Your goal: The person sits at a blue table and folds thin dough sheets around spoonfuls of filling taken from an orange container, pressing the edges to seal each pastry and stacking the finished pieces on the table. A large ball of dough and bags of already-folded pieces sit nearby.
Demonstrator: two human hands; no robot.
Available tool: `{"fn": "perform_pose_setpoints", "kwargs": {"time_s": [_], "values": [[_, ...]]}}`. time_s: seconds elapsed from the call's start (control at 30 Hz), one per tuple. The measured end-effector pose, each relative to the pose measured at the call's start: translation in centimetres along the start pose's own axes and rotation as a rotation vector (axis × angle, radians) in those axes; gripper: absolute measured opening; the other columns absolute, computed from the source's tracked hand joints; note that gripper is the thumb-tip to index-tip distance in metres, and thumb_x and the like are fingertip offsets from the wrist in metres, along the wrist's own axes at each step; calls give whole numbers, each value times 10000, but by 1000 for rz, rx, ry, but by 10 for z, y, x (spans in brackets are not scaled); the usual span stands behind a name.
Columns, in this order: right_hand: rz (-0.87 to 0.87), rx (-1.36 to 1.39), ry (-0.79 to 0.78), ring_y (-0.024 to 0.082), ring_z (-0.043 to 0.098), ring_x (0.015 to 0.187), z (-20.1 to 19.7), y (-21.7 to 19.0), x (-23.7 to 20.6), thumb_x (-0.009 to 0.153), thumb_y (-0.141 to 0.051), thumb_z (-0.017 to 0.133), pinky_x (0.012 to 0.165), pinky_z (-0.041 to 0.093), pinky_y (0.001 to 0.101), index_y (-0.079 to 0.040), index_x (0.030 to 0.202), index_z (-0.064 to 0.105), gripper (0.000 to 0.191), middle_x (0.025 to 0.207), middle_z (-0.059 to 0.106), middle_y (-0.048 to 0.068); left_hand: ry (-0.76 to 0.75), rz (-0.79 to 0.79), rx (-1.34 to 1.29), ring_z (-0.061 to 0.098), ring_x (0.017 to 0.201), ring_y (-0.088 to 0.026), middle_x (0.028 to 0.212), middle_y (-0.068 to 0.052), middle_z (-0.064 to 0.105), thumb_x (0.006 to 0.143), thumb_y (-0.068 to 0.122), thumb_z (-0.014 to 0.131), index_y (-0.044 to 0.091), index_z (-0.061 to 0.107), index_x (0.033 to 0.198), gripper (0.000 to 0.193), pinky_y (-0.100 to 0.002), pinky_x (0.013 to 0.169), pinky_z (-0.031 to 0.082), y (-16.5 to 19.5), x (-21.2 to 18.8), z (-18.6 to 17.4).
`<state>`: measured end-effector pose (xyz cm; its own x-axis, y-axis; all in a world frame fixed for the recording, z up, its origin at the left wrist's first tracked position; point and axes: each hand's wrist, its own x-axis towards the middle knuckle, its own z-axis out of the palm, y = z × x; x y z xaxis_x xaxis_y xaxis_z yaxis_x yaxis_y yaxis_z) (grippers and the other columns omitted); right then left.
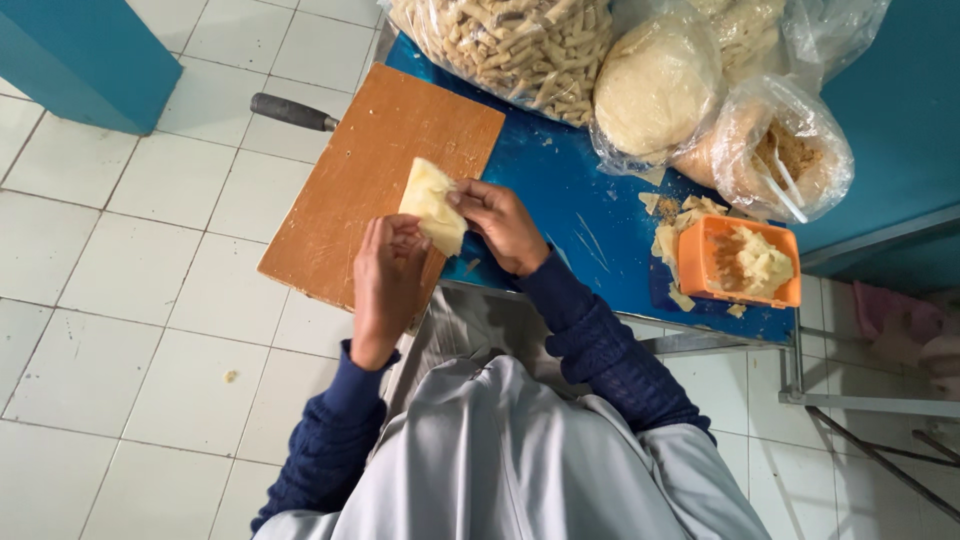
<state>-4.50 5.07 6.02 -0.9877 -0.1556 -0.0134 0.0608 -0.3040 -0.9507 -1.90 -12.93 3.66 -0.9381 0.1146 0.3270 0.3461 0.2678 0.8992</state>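
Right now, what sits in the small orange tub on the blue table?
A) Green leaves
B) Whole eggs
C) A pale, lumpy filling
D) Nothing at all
C: the orange tub holds a pale yellowish lumpy mass, on the blue table to the right of the person's hands.

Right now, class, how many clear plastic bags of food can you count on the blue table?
3: a bag of stick-shaped pieces at the back, a bag of round flat sheets beside it, and a bag of crumbs rightmost. More may be hidden behind.
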Motion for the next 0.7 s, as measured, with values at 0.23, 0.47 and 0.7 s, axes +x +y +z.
{"fn": "perform_pose_setpoints", "kwargs": {"time_s": [0.23,0.47,0.7], "values": [[49,413,97,152,680,1104,-42,-1,-36,1062,-134,564,952,549,292,-2,1335,573,303,1232,691,75,28,-57,-404,639,977,-134,1139,-84,589,923,2,681,-42,507,1240,364,-271,822,582,16,-8,47],[-68,401,224,169,661,1164,-69,6,-91,1095,-178,539,976,537,317,16,1475,486,429,1316,657,96,-244,-230,-878,611,1068,-98,1151,-68,653,1041,159,643,4,553,1216,250,-241,928,514,21,-9,100],[-424,-295,440,88,597,1173,-65,4,-105,989,-144,693,1002,512,255,-40,1551,341,671,1289,589,7,-333,-299,-929,610,986,-84,1115,-62,672,1061,158,614,2,554,1174,202,-254,861,491,19,-11,123]]}}
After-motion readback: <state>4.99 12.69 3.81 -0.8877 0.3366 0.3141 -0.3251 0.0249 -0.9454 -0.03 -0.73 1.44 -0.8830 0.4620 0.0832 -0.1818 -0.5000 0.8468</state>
